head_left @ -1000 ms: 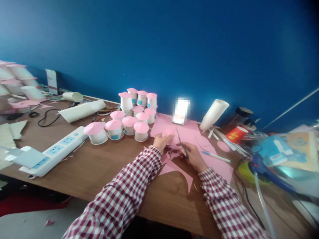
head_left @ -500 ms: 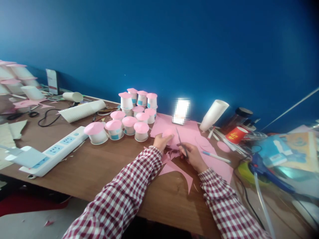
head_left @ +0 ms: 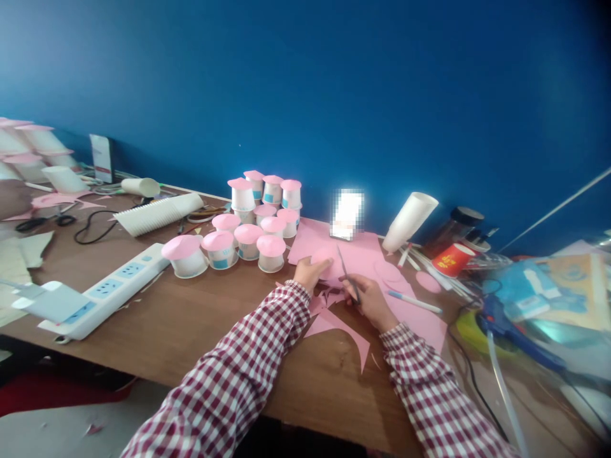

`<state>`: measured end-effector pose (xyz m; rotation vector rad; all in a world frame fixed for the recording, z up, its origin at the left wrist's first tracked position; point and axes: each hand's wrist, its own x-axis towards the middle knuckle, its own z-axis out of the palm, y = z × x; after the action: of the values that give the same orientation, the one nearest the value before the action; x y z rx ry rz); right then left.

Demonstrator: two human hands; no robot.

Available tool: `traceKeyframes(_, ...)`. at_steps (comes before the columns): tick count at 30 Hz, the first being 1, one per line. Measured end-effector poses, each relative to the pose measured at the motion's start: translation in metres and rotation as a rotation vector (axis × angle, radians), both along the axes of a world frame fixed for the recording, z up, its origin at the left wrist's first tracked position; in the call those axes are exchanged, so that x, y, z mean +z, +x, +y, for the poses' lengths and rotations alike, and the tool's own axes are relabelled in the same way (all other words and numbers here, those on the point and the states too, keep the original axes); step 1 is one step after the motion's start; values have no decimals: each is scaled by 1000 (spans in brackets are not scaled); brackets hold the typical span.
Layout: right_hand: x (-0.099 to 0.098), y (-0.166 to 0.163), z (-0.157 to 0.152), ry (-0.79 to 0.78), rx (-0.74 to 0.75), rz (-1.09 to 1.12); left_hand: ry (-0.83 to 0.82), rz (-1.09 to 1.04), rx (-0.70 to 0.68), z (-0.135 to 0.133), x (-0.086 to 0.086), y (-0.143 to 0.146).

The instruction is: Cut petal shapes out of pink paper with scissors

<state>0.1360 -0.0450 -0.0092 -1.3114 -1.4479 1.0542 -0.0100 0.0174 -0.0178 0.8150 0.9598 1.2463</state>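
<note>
My left hand (head_left: 309, 272) is closed on a rounded piece of pink paper (head_left: 325, 257), thumb on top. In my right hand (head_left: 370, 299) is a pair of scissors (head_left: 347, 273), its blades pointing up and away, close beside that piece. My fingers hide the scissors' handles. Under and behind both hands lie pink paper sheets (head_left: 353, 245). A curved pink offcut (head_left: 340, 331) rests on the table just in front of my hands, with smaller scraps by it. Right of my right hand, a capped marker (head_left: 414, 301) lies on the pink paper.
Several upturned paper cups with pink tops (head_left: 248, 242) stand to the left. A white power strip (head_left: 109, 286) and a ridged stack of cups (head_left: 160, 213) lie further left. At right are a white cup stack (head_left: 410, 219), a red cup (head_left: 453, 259) and a blue glue gun (head_left: 515, 331).
My hands, the scissors and the pink paper look the same as before. At the far left edge, a blurred, partly visible dark shape has shifted slightly.
</note>
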Motion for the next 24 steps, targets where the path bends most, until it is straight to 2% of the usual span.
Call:
traceKeyframes(9,0,1,0,-8,-24,-8,-21,-34,-20,-3,5,-1)
traceKeyframes(16,0,1,1,-10,-25,96,-56,-36,-24,-2,6,-2)
traceKeyframes(19,-4,3,3,-14,-19,148,-96,-120,-47,-1,10,-4)
traceKeyframes(24,-7,5,6,-37,-49,241,-142,-396,-96,2,13,-9)
